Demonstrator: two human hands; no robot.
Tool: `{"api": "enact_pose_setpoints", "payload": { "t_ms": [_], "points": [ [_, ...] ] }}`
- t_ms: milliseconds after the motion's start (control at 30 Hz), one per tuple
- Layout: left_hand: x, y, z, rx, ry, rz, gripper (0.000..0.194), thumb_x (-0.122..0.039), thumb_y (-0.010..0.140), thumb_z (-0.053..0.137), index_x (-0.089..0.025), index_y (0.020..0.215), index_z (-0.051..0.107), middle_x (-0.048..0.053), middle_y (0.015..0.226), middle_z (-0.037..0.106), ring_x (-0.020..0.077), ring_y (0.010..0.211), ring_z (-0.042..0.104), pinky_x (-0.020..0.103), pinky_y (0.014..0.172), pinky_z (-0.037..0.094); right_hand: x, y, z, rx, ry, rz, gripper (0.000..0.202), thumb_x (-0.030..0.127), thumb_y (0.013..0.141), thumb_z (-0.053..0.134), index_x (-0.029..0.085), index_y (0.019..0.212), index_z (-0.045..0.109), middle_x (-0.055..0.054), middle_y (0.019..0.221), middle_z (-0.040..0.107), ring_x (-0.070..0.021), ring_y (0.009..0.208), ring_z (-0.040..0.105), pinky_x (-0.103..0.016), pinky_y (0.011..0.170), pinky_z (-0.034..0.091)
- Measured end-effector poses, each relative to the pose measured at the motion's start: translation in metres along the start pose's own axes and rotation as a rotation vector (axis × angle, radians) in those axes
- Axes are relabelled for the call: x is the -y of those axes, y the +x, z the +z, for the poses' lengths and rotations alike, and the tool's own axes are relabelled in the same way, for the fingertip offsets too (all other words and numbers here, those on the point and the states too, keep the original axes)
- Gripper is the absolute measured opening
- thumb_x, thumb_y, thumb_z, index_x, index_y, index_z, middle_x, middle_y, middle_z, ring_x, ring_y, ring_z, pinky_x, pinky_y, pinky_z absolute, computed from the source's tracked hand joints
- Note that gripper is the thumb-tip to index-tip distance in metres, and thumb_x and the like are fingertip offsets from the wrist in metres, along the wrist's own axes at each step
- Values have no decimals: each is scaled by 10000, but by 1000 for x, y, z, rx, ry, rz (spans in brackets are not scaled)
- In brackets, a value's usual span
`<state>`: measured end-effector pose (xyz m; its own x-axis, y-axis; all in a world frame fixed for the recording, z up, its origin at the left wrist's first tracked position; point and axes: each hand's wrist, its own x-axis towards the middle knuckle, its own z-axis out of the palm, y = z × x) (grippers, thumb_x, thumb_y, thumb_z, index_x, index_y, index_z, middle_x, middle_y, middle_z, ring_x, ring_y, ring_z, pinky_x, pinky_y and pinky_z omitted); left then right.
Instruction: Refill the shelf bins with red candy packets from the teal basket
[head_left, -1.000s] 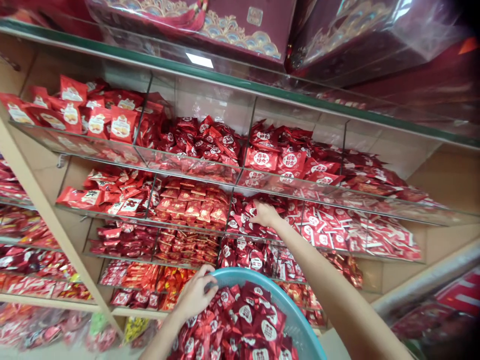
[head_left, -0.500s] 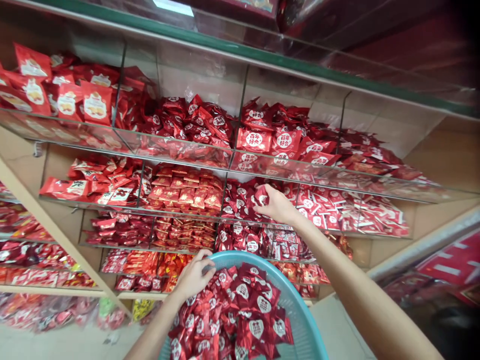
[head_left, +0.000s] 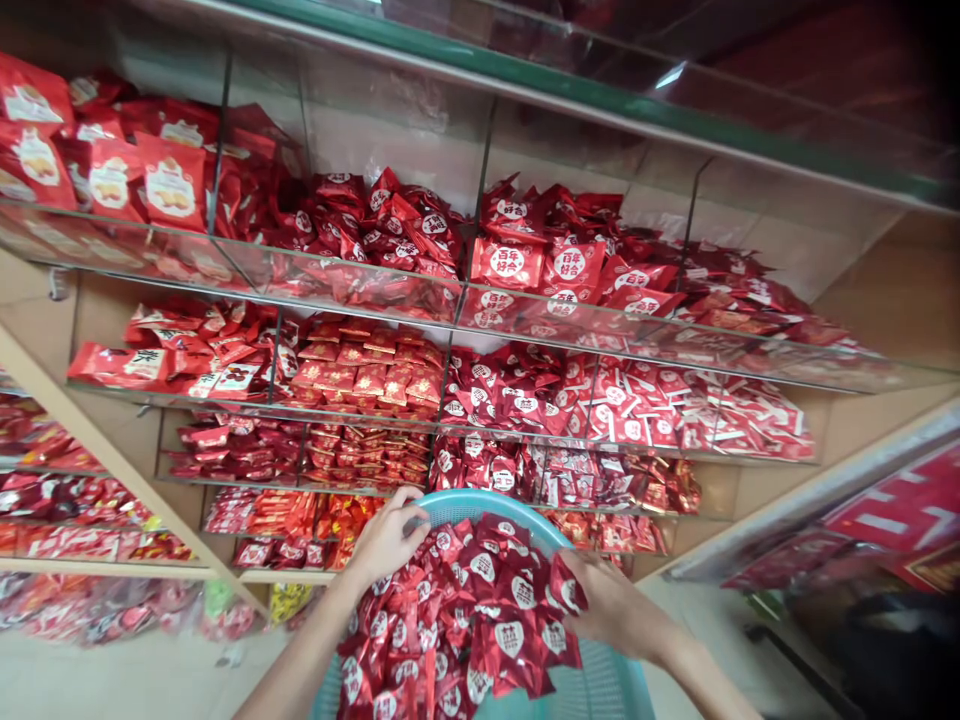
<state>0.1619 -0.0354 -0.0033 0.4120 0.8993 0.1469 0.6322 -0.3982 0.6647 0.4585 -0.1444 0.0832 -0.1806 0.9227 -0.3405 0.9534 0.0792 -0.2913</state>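
My left hand (head_left: pixel 386 540) grips the far rim of a teal plastic basket (head_left: pixel 480 502) held low in front of me. The basket is heaped with dark red sweet packets (head_left: pixel 457 625) bearing white round labels. My right hand (head_left: pixel 611 608) rests on the right side of that heap, its fingers on the packets; whether it has closed on one I cannot tell. Straight ahead, the middle shelf compartment (head_left: pixel 517 395) holds the same kind of dark red packets.
Glass shelves with clear dividers (head_left: pixel 450 370) fill the wall, each bin piled with red packets of different kinds. A slanted wooden post (head_left: pixel 112 450) runs down the left. Red boxes (head_left: pixel 892 515) lie at the lower right, pale floor (head_left: pixel 112 680) below.
My right hand has drawn back from the middle shelf compartment and come down onto the packets in the basket. The left hand has kept its grip on the rim.
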Motion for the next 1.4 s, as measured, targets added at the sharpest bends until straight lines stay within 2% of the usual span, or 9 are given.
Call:
{"api": "enact_pose_setpoints", "payload": {
  "t_ms": [133, 400, 533, 633, 733, 833, 1033, 1200, 1400],
  "points": [
    [-1, 0, 0, 6, 7, -11, 184, -353, 779, 451, -254, 824, 599, -28, 1135, 447, 107, 816, 548, 234, 755, 432, -4, 1, 15, 50, -91, 35, 621, 217, 605, 509, 150, 1213, 398, -104, 1091, 556, -260, 1078, 429, -350, 922, 281],
    [-2, -1, 0, 10, 0, -15, 182, -352, 782, 449, -248, 814, 595, -32, 1141, 447, 106, 821, 544, 226, 746, 433, -2, 22, 30, -54, -187, 52, 577, 145, 603, 469, 137, 1180, 442, -122, 1158, 524, -280, 1110, 409, -392, 922, 280],
    [-2, -1, -1, 8, 7, -18, 180, -354, 780, 453, -248, 812, 595, -30, 1140, 451, 110, 817, 546, 228, 736, 433, -8, 21, 29, -64, -153, 62, 595, 176, 622, 495, 167, 1209, 404, -119, 1258, 441, -265, 1160, 373, -387, 934, 281],
    [-3, -1, -1, 8, 14, -15, 180, -353, 781, 451, -251, 810, 596, -33, 1142, 449, 107, 814, 549, 225, 720, 432, -7, 19, 18, -65, -100, 43, 596, 229, 636, 519, 153, 1211, 384, -130, 1235, 452, -261, 1160, 375, -372, 922, 297],
    [-3, -1, -1, 3, 22, -15, 179, -351, 782, 448, -255, 813, 596, -38, 1142, 445, 107, 817, 551, 222, 710, 430, 8, 23, 4, -85, -29, 4, 535, 315, 648, 554, 180, 1147, 415, -105, 1163, 496, -252, 1092, 433, -356, 883, 330],
    [-3, -2, 0, 4, 18, -16, 177, -348, 781, 450, -255, 819, 596, -36, 1143, 442, 109, 826, 548, 225, 726, 429, 34, 35, -2, -122, 7, -62, 469, 373, 647, 586, 193, 1058, 451, -85, 1104, 520, -239, 1023, 474, -338, 851, 352],
    [-2, -3, 1, -1, 8, -12, 174, -329, 783, 453, -245, 828, 599, -23, 1139, 444, 110, 825, 544, 234, 763, 426, 79, 69, 22, -152, -85, -74, 521, 331, 632, 628, 167, 1092, 448, -109, 1129, 515, -275, 1049, 465, -387, 871, 338],
    [-2, -3, 1, -4, 5, -18, 164, -326, 781, 460, -247, 817, 600, -26, 1136, 443, 113, 842, 539, 238, 789, 421, 83, 81, 39, -121, -201, 15, 592, 233, 593, 664, 149, 1139, 451, -136, 1191, 485, -286, 1101, 432, -398, 911, 299],
    [-5, -4, 0, -1, -5, -34, 166, -336, 779, 465, -244, 808, 600, -26, 1131, 447, 112, 831, 534, 241, 791, 421, 77, 79, 39, -136, -238, 48, 533, 186, 607, 633, 173, 1115, 470, -119, 1161, 494, -269, 1056, 459, -392, 881, 319]
  ]
}}
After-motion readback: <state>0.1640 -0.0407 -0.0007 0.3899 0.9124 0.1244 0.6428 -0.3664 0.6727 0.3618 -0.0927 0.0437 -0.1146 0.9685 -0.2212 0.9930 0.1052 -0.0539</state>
